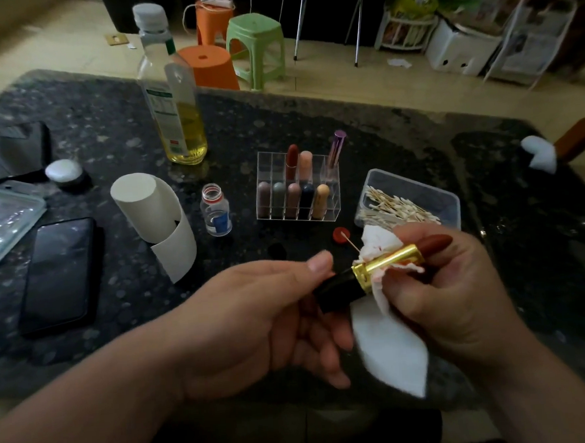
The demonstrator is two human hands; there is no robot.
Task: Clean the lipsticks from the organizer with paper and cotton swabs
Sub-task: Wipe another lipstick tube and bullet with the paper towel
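Note:
My left hand (pixel 255 312) grips the black base of an open lipstick (pixel 386 261) with a gold tube and a dark red bullet. My right hand (pixel 449 280) holds a white paper tissue (pixel 387 345), stained red, wrapped around the gold tube. Behind them, a clear organizer (pixel 297 186) holds several lipsticks upright. A clear tub of cotton swabs (pixel 406 200) sits to its right. One used swab (pixel 348 240) lies over a red cap (pixel 340 235).
On the dark stone table (pixel 107 123) stand a paper roll (pixel 150 209), a small open glass bottle (pixel 216 210), an oil bottle (pixel 173 91), a phone (pixel 58 273) and a plastic box (pixel 3 222) at left. Stools stand beyond the far edge.

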